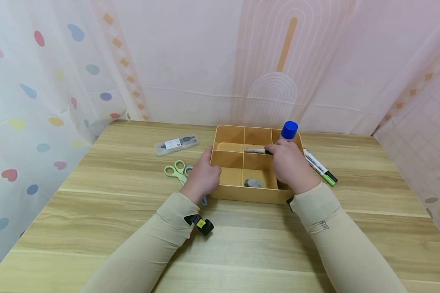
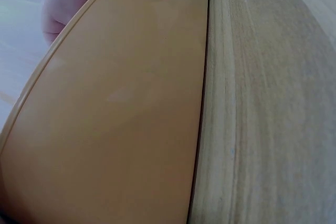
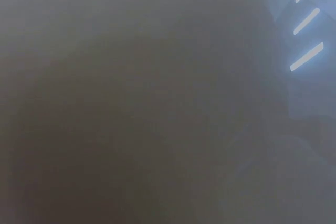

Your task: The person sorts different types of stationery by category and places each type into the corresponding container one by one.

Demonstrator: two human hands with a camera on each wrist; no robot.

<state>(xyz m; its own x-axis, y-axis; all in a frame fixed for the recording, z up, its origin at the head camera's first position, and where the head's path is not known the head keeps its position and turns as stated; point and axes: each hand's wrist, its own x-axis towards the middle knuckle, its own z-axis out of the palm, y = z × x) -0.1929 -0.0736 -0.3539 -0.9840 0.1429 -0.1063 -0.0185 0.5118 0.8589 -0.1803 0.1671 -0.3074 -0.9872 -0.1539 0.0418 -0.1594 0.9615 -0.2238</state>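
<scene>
A tan divided organiser box (image 1: 250,195) sits on the wooden table (image 1: 95,211). My left hand (image 1: 203,175) grips its left wall; the left wrist view shows only that tan wall (image 2: 121,108) and tabletop (image 2: 273,98). My right hand (image 1: 287,162) reaches over the box and pinches a white marker with a dark tip (image 1: 255,150), lying across a middle compartment. A grey eraser (image 1: 253,183) lies in the front middle compartment. A glue stick with a blue cap (image 1: 289,130) stands at the back right. The right wrist view is dark and blurred.
Green-handled scissors (image 1: 177,170) lie left of the box, partly under my left hand. A clear case (image 1: 177,144) lies farther back left. Two markers, one green-tipped (image 1: 320,167), lie right of the box. Patterned curtains close in the table's back and sides.
</scene>
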